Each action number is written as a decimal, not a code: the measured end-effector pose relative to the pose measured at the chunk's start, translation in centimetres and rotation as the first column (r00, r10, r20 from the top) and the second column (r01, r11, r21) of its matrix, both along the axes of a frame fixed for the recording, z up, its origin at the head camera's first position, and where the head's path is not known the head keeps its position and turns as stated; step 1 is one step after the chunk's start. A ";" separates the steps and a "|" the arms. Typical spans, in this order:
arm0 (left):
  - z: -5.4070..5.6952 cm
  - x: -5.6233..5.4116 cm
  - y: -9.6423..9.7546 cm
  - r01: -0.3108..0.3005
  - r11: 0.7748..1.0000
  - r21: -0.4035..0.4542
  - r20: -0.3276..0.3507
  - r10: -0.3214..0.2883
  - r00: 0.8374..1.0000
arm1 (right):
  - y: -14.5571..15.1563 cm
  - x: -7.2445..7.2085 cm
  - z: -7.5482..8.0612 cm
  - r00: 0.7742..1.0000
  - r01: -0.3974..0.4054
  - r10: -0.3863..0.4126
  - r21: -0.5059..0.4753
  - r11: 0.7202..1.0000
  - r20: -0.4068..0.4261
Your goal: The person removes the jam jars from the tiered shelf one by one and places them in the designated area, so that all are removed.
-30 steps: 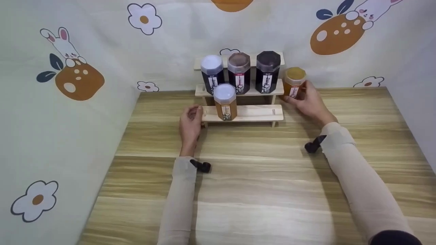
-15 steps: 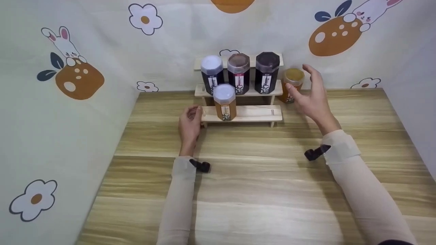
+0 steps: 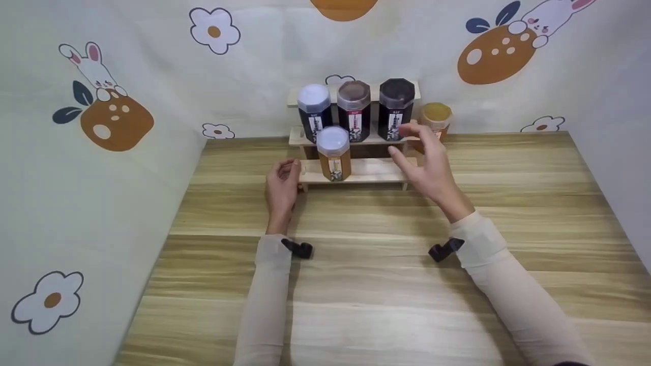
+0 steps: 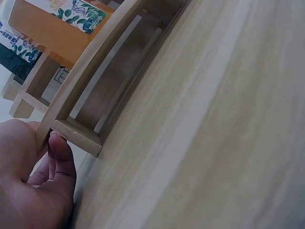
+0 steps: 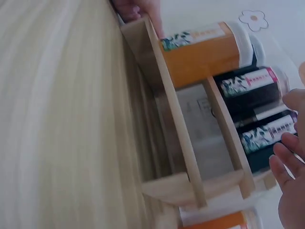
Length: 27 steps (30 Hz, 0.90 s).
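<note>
My left hand point(image 3: 282, 188) grips the left end of the lowest tier of a stepped wooden display rack point(image 3: 379, 170); in the left wrist view its thumb point(image 4: 61, 152) and fingers meet at that end. On this tier stands an amber jar with a white lid point(image 3: 334, 162). The middle tier carries three dark jars: one white-lidded point(image 3: 313, 114), one brown-lidded point(image 3: 355, 114), one black-lidded point(image 3: 396, 104). My right hand point(image 3: 432, 173) hovers before the rack's right side, fingers apart and holding nothing. Behind it, partly hidden, an amber jar with a yellow lid point(image 3: 436, 113) stands beside the rack.
A wood-grain table point(image 3: 366, 284) lies under everything. Printed cloth walls point(image 3: 264, 71) enclose its back and sides, with the rack close to the rear wall. Small black wrist cameras point(image 3: 445, 249) stick out from both sleeves.
My right hand has let go of the yellow-lidded jar, leaving it beside the rack, and moved left and toward me. The left hand has kept its hold on the rack.
</note>
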State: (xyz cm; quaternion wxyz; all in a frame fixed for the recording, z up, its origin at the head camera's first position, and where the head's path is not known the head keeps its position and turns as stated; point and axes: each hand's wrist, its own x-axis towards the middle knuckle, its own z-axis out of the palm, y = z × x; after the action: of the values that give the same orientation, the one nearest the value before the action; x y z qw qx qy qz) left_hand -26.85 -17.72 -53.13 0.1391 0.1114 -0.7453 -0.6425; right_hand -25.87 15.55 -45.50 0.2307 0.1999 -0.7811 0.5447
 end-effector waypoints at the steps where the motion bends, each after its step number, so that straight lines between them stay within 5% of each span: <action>1: 0.0 0.0 0.0 -0.001 1.000 0.000 -0.001 0.001 1.000 | -0.4 0.1 -0.2 1.000 -0.022 0.022 -0.008 1.000 0.009; 15: 0.1 0.0 -0.1 0.001 0.999 0.050 -0.001 0.000 1.000 | -6.2 0.7 -1.6 0.974 -0.169 0.169 -0.011 0.986 0.153; 27: -0.1 -0.2 -0.3 0.005 1.000 -0.010 -0.015 -0.005 1.000 | -10.0 0.4 -2.6 0.963 -0.134 0.114 0.067 0.989 0.245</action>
State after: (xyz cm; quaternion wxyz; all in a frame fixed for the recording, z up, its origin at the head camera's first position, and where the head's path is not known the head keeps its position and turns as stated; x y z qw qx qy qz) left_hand -27.03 -17.97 -53.20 0.1438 0.1040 -0.7477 -0.6399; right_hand -25.47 5.52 -48.13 0.0913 0.1902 -0.8111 0.5456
